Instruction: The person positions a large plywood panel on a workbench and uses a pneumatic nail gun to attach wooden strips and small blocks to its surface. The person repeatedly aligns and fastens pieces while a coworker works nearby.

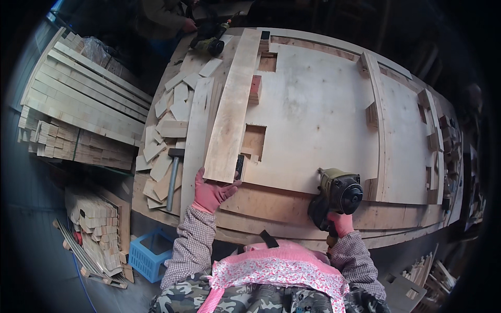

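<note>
My left hand [213,194], in a pink glove, grips the near end of a long wooden board [235,104]. That board runs away from me over small wooden blocks [255,88] along the left side of a large plywood panel [318,115]. In my right hand [342,223], also pink-gloved, is a green and black nail gun [339,190], held over the panel's near edge. The glove wraps its handle, and the gun's body hides part of the fingers. A dark block [239,166] sits beside the board's near end, close to my left fingertips.
A hammer [173,180] lies left of the board among loose wood offcuts [162,143]. Another nail gun [209,44] rests at the far left, near a co-worker's hand [189,25]. Upright slats [377,130] cross the panel's right. A blue crate [147,261] and stacked planks [83,94] stand left.
</note>
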`<state>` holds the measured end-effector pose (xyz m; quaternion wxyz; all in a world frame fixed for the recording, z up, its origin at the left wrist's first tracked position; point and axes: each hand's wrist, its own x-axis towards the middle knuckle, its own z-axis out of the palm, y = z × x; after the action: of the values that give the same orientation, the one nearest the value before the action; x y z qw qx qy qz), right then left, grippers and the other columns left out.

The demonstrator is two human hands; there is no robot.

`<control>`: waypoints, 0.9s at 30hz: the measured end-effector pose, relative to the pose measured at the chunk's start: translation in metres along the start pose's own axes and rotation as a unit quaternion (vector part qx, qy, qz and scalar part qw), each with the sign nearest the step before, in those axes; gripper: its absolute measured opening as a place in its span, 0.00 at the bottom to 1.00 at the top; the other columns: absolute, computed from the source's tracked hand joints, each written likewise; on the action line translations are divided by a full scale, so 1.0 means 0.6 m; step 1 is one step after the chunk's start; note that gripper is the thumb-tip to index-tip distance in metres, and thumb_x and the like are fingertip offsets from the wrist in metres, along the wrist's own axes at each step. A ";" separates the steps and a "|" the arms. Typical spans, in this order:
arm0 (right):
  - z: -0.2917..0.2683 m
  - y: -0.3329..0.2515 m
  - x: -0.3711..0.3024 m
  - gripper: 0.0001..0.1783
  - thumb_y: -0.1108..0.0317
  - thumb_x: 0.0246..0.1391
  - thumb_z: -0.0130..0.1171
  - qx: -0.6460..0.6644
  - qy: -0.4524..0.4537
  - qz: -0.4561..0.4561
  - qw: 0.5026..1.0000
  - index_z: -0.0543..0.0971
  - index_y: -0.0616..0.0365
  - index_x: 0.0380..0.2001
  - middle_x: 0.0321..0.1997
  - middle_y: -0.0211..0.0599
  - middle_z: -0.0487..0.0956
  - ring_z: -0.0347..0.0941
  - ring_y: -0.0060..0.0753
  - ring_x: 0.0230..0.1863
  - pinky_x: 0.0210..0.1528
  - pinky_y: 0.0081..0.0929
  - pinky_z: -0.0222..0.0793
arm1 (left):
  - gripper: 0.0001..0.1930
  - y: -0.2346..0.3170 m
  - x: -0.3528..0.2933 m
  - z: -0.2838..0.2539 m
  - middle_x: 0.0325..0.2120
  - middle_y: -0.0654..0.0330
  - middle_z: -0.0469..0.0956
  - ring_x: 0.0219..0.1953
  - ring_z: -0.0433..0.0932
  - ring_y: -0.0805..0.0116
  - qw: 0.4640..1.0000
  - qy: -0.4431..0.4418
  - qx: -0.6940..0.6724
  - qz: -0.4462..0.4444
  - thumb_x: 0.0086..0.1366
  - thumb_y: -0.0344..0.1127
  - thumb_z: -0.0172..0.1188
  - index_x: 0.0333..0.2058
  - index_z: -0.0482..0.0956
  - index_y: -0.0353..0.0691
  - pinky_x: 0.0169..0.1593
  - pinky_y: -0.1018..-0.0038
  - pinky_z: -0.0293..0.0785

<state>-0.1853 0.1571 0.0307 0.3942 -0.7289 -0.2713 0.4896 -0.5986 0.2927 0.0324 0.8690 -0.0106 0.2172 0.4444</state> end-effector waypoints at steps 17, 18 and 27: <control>-0.005 0.018 0.008 0.25 0.78 0.33 0.56 -0.049 -0.004 -0.027 0.998 0.74 0.60 0.42 0.32 0.33 0.73 0.71 0.29 0.30 0.29 0.26 0.70 | 0.28 -0.029 -0.013 -0.043 0.36 0.53 0.78 0.34 0.80 0.63 0.923 0.239 0.295 0.070 0.63 0.52 0.55 0.46 0.68 0.30 0.35 0.72 0.81; -0.003 0.018 0.008 0.26 0.77 0.32 0.56 -0.022 -0.007 -0.034 0.999 0.74 0.60 0.43 0.32 0.34 0.74 0.72 0.30 0.31 0.30 0.26 0.71 | 0.27 -0.032 -0.016 -0.050 0.35 0.53 0.78 0.34 0.80 0.65 0.917 0.271 0.287 0.059 0.63 0.52 0.55 0.46 0.68 0.30 0.35 0.73 0.81; 0.001 0.005 -0.001 0.27 0.77 0.30 0.56 0.022 0.002 -0.024 0.999 0.74 0.63 0.43 0.32 0.37 0.76 0.74 0.32 0.28 0.28 0.28 0.71 | 0.28 -0.004 0.029 -0.071 0.35 0.46 0.78 0.31 0.80 0.62 0.912 0.248 0.328 0.002 0.65 0.52 0.51 0.46 0.68 0.26 0.34 0.73 0.80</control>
<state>-0.1861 0.1552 0.0284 0.4225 -0.7139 -0.2772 0.4847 -0.6036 0.2955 -0.0130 0.7411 0.1654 0.5589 0.3331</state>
